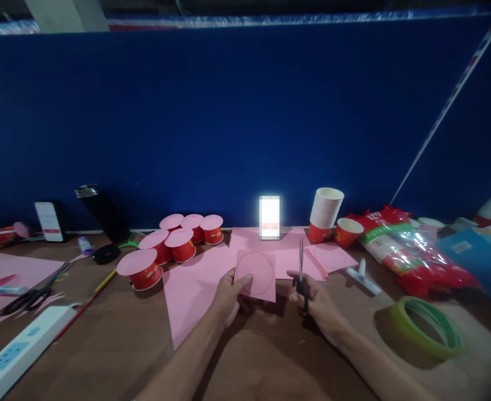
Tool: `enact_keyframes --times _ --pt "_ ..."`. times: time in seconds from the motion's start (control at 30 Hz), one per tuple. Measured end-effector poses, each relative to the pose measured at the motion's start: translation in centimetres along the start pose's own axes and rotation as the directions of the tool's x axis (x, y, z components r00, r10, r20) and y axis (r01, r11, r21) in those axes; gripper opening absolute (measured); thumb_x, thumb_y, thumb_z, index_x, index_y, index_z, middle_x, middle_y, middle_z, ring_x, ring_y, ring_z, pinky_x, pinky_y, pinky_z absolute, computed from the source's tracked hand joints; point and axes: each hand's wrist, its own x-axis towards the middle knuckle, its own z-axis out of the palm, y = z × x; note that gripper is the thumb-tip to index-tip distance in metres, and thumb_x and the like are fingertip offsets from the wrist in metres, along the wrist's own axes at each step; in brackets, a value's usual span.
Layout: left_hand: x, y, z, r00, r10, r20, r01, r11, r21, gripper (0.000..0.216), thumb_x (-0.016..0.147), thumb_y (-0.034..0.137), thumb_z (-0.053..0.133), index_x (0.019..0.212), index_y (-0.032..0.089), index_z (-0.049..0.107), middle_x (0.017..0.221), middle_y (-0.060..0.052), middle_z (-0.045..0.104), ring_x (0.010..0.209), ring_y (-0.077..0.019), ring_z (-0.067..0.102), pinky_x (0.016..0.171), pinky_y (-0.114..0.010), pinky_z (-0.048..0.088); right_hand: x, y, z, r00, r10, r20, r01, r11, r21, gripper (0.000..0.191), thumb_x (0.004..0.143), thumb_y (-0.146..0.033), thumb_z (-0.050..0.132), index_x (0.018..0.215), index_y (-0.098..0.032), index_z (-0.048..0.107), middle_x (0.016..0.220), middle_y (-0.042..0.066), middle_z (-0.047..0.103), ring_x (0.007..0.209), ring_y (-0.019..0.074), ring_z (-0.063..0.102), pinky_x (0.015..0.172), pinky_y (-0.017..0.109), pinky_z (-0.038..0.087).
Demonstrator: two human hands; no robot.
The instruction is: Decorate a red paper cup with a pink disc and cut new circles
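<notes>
Between the thumb and fingers of my left hand (231, 295) is a square of pink paper (257, 275) with a circle drawn on it. My right hand (314, 301) grips a pair of scissors (301, 278) by the dark handles, blades pointing up and away. The scissors are to the right of the paper square and apart from it. Larger pink sheets (203, 289) lie on the table beyond and left of my hands. Another pink piece with a drawn circle (332, 257) lies at the right.
Several red paper cups topped with pink discs (180, 238) stand at left. A cup stack (326, 209), a single cup (349, 231), a red plastic package (408, 245) and a tape roll (427, 328) are at right. A phone (269, 217) stands centrally; a power strip (28, 345) lies front left.
</notes>
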Motion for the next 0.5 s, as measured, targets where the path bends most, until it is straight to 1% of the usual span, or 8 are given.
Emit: enact_keyframes --times 0.13,0.27,0.37,0.5 --pt "-0.7 0.2 0.5 0.998 0.013 0.057 -0.016 0.998 0.064 0.042 0.063 0.028 0.082 0.097 0.011 0.065 0.088 -0.009 0.073 0.073 -0.0169 0.067 0.072 -0.027 0.052 0.0 0.0 0.7 0.995 0.038 -0.091 -0.033 0.998 0.060 0.057 0.061 -0.043 0.080 0.108 -0.023 0.053 0.072 -0.006 0.052 0.046 0.0040 0.037 0.039 0.017 0.027" --pt "-1.3 0.2 1.1 0.995 0.012 0.096 -0.027 0.986 0.162 0.040 0.065 0.028 0.081 0.098 0.012 0.066 0.092 -0.009 0.072 0.080 -0.0189 0.066 0.076 -0.029 0.051 0.1 0.0 1.3 0.988 0.023 -0.155 0.005 0.984 0.178 0.058 0.056 -0.040 0.084 0.102 -0.024 0.053 0.069 -0.007 0.054 0.042 0.0029 0.036 0.036 0.016 0.026" --pt "-1.5 0.0 1.3 0.995 0.005 0.103 -0.028 0.975 0.219 0.038 0.065 0.028 0.080 0.095 0.011 0.066 0.088 -0.008 0.072 0.078 -0.0193 0.064 0.075 -0.030 0.051 0.2 -0.1 1.5 0.978 0.009 -0.211 0.029 0.984 0.176 0.054 0.053 -0.038 0.085 0.095 -0.022 0.053 0.064 -0.008 0.051 0.042 0.0037 0.038 0.036 0.016 0.027" --pt "-1.7 -0.2 1.5 0.995 0.007 0.102 -0.034 0.964 0.265 0.039 0.065 0.030 0.080 0.095 0.011 0.066 0.088 -0.008 0.071 0.078 -0.0188 0.064 0.074 -0.030 0.051 0.4 0.3 1.6 0.964 0.026 -0.266 0.012 0.990 0.140 0.057 0.052 -0.031 0.085 0.098 -0.021 0.053 0.061 -0.009 0.050 0.043 0.0045 0.039 0.038 0.016 0.028"
